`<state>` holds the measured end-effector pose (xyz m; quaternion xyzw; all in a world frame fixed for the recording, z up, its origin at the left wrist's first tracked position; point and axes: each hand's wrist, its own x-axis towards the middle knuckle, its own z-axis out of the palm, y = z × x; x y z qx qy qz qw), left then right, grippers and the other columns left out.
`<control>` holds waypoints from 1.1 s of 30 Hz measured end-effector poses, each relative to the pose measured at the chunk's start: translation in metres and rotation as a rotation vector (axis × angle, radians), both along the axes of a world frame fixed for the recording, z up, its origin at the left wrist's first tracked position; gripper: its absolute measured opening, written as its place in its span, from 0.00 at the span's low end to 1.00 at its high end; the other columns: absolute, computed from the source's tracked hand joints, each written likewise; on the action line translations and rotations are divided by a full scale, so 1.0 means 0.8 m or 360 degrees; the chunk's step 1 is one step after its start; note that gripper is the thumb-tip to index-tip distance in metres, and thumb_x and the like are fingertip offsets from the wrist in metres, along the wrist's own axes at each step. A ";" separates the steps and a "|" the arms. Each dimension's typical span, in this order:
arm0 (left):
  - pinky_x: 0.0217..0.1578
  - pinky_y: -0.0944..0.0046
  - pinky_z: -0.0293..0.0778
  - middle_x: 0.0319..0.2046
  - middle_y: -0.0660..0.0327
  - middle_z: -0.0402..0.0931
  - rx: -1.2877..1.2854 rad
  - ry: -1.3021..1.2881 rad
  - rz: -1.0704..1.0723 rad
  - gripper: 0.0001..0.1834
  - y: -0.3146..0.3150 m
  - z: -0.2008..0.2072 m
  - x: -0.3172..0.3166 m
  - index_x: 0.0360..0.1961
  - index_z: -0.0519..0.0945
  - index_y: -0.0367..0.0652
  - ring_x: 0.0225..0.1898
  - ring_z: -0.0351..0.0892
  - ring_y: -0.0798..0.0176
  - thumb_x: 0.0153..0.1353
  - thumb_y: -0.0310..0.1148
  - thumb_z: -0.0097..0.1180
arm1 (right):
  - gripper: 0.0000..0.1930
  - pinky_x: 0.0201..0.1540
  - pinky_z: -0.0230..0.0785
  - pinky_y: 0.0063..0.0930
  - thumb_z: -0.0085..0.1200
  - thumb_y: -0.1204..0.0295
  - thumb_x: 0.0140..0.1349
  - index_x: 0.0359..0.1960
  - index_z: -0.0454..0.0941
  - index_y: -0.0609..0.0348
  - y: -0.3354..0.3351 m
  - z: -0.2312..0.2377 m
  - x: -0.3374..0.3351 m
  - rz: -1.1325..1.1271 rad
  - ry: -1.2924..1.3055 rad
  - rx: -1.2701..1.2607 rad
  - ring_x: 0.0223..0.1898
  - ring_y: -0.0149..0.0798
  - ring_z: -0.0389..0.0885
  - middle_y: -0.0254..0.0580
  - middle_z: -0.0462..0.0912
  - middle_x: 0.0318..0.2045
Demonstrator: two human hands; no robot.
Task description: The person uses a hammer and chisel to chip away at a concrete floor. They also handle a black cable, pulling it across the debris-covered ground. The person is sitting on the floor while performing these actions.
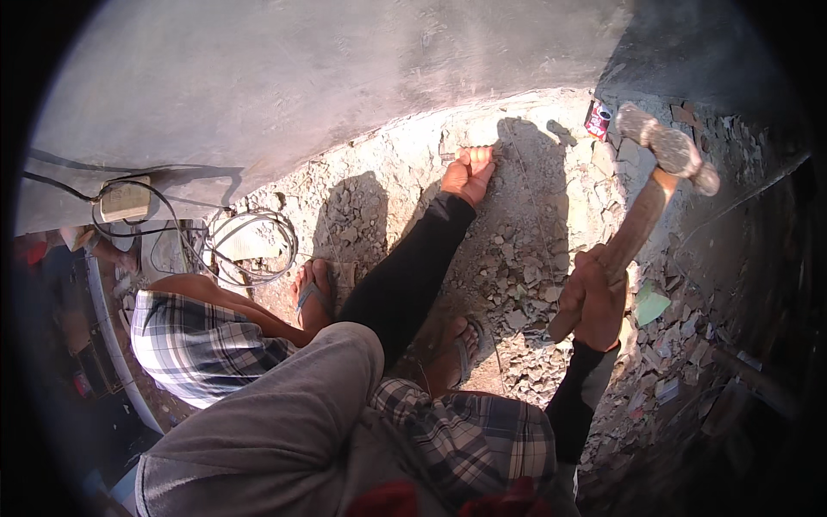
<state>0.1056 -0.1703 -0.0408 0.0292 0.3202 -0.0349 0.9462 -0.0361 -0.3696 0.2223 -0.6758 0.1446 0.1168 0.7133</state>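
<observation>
My right hand (596,297) is closed around the wooden handle of a hammer (639,220). The hammer is raised on the right, its heavy metal head at the upper end, away from the wall. Farther forward, my left hand (468,177) is wrapped around a short metal chisel (447,158), which lies roughly level close to the foot of the wall. Most of the chisel is covered by my fingers, and its tip is hard to make out. Beneath and around the left hand is broken, pale rubble (508,250).
A grey plastered wall (345,77) curves across the far side. Black cable (250,250) lies coiled at the left, near a pale box (125,200). A red packet (597,119) stands by the wall; a green leaf (650,305) lies right. My sandalled feet (312,293) rest on the debris.
</observation>
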 end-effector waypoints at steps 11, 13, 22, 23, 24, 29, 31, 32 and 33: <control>0.60 0.52 0.72 0.40 0.56 0.80 0.0078 0.0046 0.0025 0.14 0.010 0.006 0.005 0.51 0.69 0.36 0.43 0.81 0.60 0.74 0.35 0.49 | 0.12 0.16 0.55 0.25 0.55 0.64 0.66 0.26 0.69 0.52 0.023 -0.109 0.007 -0.0130 0.0446 0.0037 0.13 0.26 0.62 0.25 0.62 0.14; 0.58 0.53 0.74 0.40 0.57 0.80 0.0078 0.0053 0.0046 0.14 0.022 -0.007 -0.008 0.52 0.69 0.37 0.43 0.81 0.60 0.74 0.35 0.49 | 0.11 0.15 0.57 0.25 0.57 0.66 0.64 0.27 0.73 0.58 0.005 -0.093 0.009 -0.0022 0.0529 -0.0026 0.11 0.28 0.65 0.31 0.67 0.11; 0.59 0.56 0.71 0.42 0.61 0.80 0.0029 -0.0439 -0.0007 0.13 0.036 -0.047 0.004 0.49 0.73 0.39 0.45 0.81 0.63 0.74 0.38 0.48 | 0.17 0.20 0.60 0.27 0.52 0.66 0.67 0.21 0.61 0.50 0.067 -0.053 0.039 -0.1208 -0.0557 0.0695 0.14 0.29 0.62 0.28 0.60 0.14; 0.59 0.56 0.71 0.43 0.61 0.80 0.0077 -0.0499 -0.0016 0.14 0.038 -0.041 0.013 0.50 0.73 0.39 0.45 0.80 0.63 0.74 0.38 0.47 | 0.16 0.19 0.59 0.27 0.54 0.65 0.66 0.21 0.65 0.52 0.092 -0.082 0.023 -0.0954 -0.0115 0.0190 0.13 0.29 0.63 0.29 0.63 0.12; 0.59 0.57 0.70 0.44 0.61 0.81 0.0153 -0.0354 -0.0069 0.14 0.008 -0.012 0.014 0.50 0.74 0.39 0.46 0.80 0.63 0.75 0.39 0.46 | 0.15 0.17 0.59 0.27 0.55 0.64 0.65 0.21 0.69 0.54 0.103 -0.120 0.006 -0.0626 0.0277 -0.0347 0.11 0.29 0.63 0.30 0.65 0.10; 0.65 0.56 0.62 0.48 0.62 0.80 0.0301 -0.0115 -0.0081 0.17 0.017 0.011 -0.007 0.53 0.74 0.38 0.50 0.78 0.63 0.76 0.39 0.42 | 0.12 0.17 0.56 0.22 0.57 0.65 0.64 0.27 0.74 0.60 0.016 -0.041 -0.029 0.0075 0.0373 -0.0132 0.12 0.26 0.66 0.31 0.69 0.11; 0.67 0.55 0.60 0.47 0.62 0.80 0.0220 -0.0093 -0.0062 0.17 0.004 0.035 -0.003 0.52 0.74 0.38 0.51 0.78 0.63 0.76 0.39 0.42 | 0.09 0.17 0.55 0.22 0.51 0.68 0.68 0.32 0.69 0.58 0.002 0.018 -0.021 -0.0396 -0.0257 -0.0046 0.13 0.25 0.61 0.28 0.63 0.15; 0.67 0.55 0.59 0.47 0.62 0.80 0.0199 -0.0073 -0.0048 0.17 0.003 0.038 -0.004 0.52 0.74 0.38 0.51 0.77 0.62 0.76 0.40 0.42 | 0.11 0.17 0.53 0.23 0.49 0.70 0.69 0.28 0.63 0.54 -0.002 0.033 -0.010 -0.0581 -0.0574 0.0146 0.14 0.25 0.57 0.28 0.59 0.16; 0.67 0.54 0.59 0.46 0.62 0.81 0.0233 -0.0169 -0.0039 0.16 0.014 0.028 -0.007 0.52 0.74 0.38 0.52 0.77 0.62 0.76 0.39 0.42 | 0.14 0.17 0.53 0.25 0.48 0.70 0.69 0.25 0.60 0.51 0.009 0.058 0.011 -0.0762 -0.0721 0.0269 0.15 0.25 0.56 0.28 0.57 0.15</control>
